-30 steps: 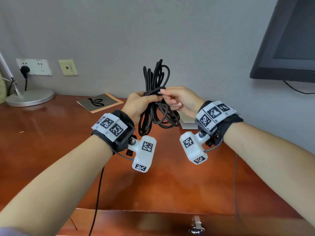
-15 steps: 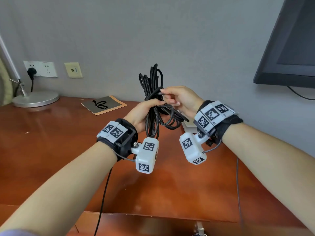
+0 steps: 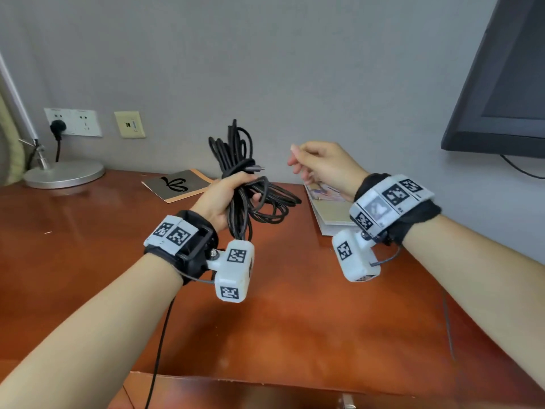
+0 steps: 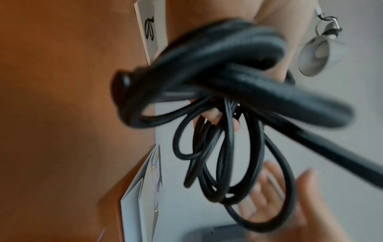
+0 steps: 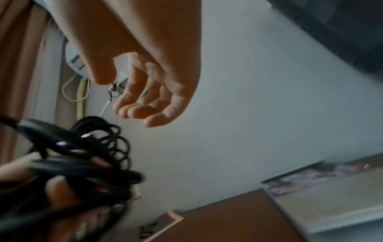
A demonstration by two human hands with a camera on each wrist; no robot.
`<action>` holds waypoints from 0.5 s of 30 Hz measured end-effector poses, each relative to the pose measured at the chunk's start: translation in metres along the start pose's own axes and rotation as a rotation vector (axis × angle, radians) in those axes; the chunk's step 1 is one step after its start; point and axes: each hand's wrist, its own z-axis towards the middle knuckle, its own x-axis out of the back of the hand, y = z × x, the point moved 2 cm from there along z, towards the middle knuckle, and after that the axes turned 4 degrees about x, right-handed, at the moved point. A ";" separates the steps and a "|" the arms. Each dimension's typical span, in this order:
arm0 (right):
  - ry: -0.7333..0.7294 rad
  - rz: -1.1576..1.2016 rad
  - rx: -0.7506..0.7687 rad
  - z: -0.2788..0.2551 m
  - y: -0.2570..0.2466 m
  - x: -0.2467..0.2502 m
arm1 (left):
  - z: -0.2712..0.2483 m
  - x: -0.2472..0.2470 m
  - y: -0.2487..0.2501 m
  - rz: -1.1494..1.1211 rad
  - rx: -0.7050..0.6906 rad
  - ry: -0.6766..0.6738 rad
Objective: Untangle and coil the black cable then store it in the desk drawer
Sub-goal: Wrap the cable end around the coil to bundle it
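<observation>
My left hand (image 3: 227, 196) grips the coiled black cable (image 3: 236, 149) at its wrapped middle, above the wooden desk (image 3: 265, 320). Loops stand up above the fist and more hang below and to the right. A metal plug tip (image 3: 259, 168) sticks out to the right of the wrap. My right hand (image 3: 318, 162) hovers to the right of the bundle, apart from it, fingers loosely curled and holding nothing. The left wrist view shows the cable (image 4: 228, 85) up close, the right wrist view shows my right hand (image 5: 140, 98) empty above the cable (image 5: 87, 155). The drawer front (image 3: 265, 394) runs along the bottom edge.
A lamp base (image 3: 63, 174) and wall sockets (image 3: 73, 122) are at the back left. A booklet (image 3: 177, 184) lies behind my left hand, a magazine (image 3: 330, 208) under my right wrist. A monitor (image 3: 501, 84) hangs at the upper right.
My right hand has let go of the cable end and drawn away to the right. The left hand still holds the bundle and has sunk a little.
</observation>
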 end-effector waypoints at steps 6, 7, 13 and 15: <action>-0.118 -0.332 0.052 0.012 -0.018 -0.025 | 0.000 -0.013 -0.004 0.060 -0.041 -0.067; -0.111 -0.371 0.052 0.013 -0.018 -0.025 | 0.000 -0.013 -0.004 0.062 -0.042 -0.075; -0.047 -0.602 0.234 0.010 -0.018 -0.028 | 0.000 -0.014 -0.004 0.034 -0.014 -0.110; -0.124 -0.738 0.334 0.008 -0.017 -0.027 | 0.000 -0.013 -0.004 0.050 -0.008 -0.111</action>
